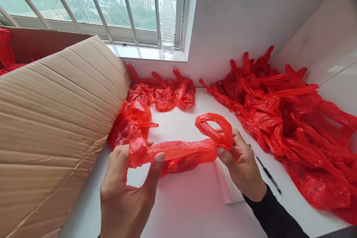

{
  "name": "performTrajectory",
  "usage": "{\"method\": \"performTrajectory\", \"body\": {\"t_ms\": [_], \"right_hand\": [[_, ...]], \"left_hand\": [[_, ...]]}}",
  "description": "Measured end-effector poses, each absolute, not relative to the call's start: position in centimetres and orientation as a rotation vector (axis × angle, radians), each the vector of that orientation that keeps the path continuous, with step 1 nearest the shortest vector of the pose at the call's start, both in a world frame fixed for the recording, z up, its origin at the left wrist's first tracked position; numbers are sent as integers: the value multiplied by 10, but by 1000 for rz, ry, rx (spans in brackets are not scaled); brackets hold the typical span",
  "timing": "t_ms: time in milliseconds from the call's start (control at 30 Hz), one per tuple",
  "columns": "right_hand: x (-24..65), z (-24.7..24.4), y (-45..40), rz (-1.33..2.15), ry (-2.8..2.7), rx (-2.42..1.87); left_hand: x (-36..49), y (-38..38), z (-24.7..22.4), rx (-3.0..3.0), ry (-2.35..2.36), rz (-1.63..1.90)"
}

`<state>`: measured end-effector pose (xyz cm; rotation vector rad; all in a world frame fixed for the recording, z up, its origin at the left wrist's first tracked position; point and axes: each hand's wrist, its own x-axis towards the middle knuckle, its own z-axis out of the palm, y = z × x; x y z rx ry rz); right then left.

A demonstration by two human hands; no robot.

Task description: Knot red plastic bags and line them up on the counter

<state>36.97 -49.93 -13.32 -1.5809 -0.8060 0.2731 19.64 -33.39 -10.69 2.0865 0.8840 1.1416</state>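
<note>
A red plastic bag (184,153) is stretched sideways between my two hands above the white table, with something bundled in its lower part that I cannot make out. My left hand (129,193) has hold of the bag's bunched left end, its thumb along the near side. At the other end, my right hand (242,163) pinches the bag below its looped handle (214,124), which stands up open. Just behind my left hand lies a knotted red bag (132,122), close against the cardboard box.
A large cardboard box (55,119) with red bags inside fills the left. Three knotted red bags (164,95) line the wall. A heap of red bags (267,108) covers the right side. Paper (230,189) and a pen (269,176) lie by my right hand. A water bottle (167,22) stands on the sill.
</note>
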Motion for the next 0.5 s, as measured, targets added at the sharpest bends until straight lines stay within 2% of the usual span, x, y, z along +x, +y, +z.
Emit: {"method": "performTrajectory", "body": {"t_ms": [200, 367, 500], "right_hand": [[348, -123, -529, 210, -760, -1596], [304, -84, -539, -402, -813, -1442], [293, -65, -525, -134, -1505, -1612]], "left_hand": [[170, -349, -100, 2063, 994, 1297], [155, -356, -97, 1959, 955, 914], [159, -366, -92, 1889, 959, 940]]}}
